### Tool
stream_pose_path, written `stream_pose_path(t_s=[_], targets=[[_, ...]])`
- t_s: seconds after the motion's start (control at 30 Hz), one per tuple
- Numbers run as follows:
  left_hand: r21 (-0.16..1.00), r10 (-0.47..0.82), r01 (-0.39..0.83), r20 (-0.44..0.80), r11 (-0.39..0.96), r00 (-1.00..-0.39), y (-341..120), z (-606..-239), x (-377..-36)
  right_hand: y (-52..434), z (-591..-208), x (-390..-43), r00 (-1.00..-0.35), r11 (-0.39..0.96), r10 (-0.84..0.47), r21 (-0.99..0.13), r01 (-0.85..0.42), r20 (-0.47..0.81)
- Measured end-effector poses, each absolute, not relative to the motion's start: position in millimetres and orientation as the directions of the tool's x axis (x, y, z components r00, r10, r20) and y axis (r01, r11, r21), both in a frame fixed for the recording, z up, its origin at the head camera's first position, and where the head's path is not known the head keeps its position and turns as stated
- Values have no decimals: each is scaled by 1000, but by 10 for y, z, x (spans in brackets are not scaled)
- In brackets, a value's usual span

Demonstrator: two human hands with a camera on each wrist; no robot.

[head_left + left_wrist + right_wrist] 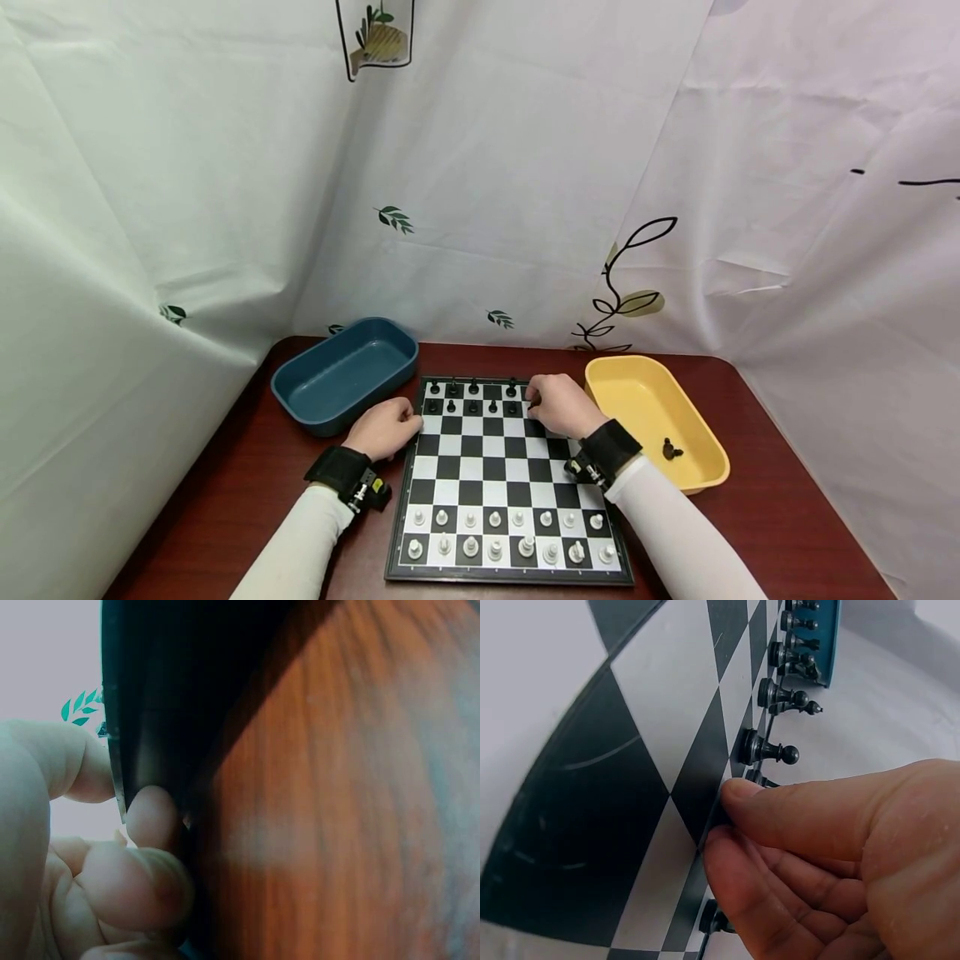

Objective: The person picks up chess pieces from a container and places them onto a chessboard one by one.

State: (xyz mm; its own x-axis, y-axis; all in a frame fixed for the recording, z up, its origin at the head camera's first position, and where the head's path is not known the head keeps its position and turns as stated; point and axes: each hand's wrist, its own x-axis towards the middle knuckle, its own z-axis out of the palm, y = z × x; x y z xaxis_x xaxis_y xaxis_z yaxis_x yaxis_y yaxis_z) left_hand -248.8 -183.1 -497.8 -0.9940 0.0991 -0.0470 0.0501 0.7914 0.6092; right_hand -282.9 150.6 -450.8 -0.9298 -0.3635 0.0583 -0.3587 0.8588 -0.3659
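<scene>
A magnetic-style black-and-white chessboard (pixel 480 467) lies on the table, white chess pieces (pixel 495 550) in two rows at its near side. Black chess pieces (pixel 473 387) stand along the far side, mostly left of my right hand (pixel 564 406). That hand's thumb and fingertips pinch together low over the board among them, round a small black chess piece mostly hidden by the fingers. In the right wrist view a black pawn (pixel 765 748) stands just beyond the thumb. My left hand (pixel 384 427) grips the board's left edge (pixel 114 750), fingers on both sides of it.
A blue bin (pixel 341 379) stands on the table (pixel 780 500) left of the board. To the right sits a yellow bin (pixel 652 392) with a couple of black chess pieces (pixel 671 450) inside. White patterned cloth (pixel 480 167) hangs behind the table.
</scene>
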Motion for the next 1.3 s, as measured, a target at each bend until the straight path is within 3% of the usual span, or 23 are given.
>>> stream_pose_path(t_s=[0.33, 0.8, 1.3], targets=[[616, 99, 47, -50, 786, -994, -1841, -4983, -2489, 1671, -4377, -2733, -927, 856, -354, -356, -376, 127], [608, 101, 50, -51, 793, -994, -1836, -4971, -2489, 2442, -4127, -2615, -924, 882, -243, -329, -337, 295], [620, 96, 37, -62, 784, -993, -1853, -4971, -2488, 2955, -4119, -2503, -968, 915, -203, -322, -242, 149]])
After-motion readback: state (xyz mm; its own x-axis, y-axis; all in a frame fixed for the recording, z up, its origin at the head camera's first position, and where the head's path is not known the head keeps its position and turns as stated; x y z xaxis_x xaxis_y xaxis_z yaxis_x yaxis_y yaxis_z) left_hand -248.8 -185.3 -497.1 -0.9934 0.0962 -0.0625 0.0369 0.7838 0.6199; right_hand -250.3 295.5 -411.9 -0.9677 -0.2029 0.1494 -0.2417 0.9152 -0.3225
